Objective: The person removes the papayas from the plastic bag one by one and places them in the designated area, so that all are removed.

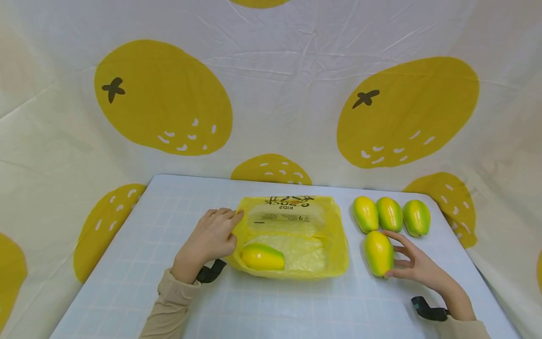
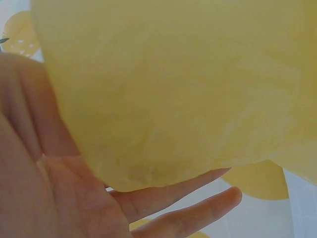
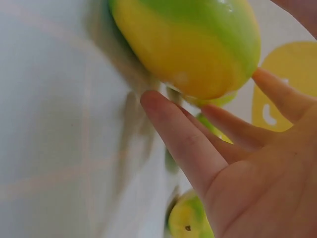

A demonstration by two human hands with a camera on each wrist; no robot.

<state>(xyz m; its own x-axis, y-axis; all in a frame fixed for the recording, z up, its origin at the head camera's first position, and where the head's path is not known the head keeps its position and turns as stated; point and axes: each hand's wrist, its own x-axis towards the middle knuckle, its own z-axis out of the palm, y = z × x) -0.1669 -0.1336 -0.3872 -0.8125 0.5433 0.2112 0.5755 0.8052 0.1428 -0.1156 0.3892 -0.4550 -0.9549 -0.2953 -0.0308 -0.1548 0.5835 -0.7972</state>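
A yellow plastic bag point(image 1: 337, 235) with printed lettering lies open on the table, and one yellow-green papaya point(image 1: 262, 257) rests inside it near the front left. My left hand point(image 1: 213, 238) holds the bag's left edge; in the left wrist view the film covers part of the palm, and two fingers stretch out below it. To the right of the bag, my right hand point(image 1: 417, 263) grips another papaya point(image 1: 378, 254), thumb at its near end and index finger at its far end. In the right wrist view the lowest finger point(image 3: 183, 134) is straight and apart from the fruit.
Behind the gripped fruit, three more papayas point(image 1: 389, 214) stand in a row at the table's back right. A pale checked cloth covers the table point(image 1: 271, 310). A fruit-print curtain point(image 1: 288, 103) hangs behind and at both sides.
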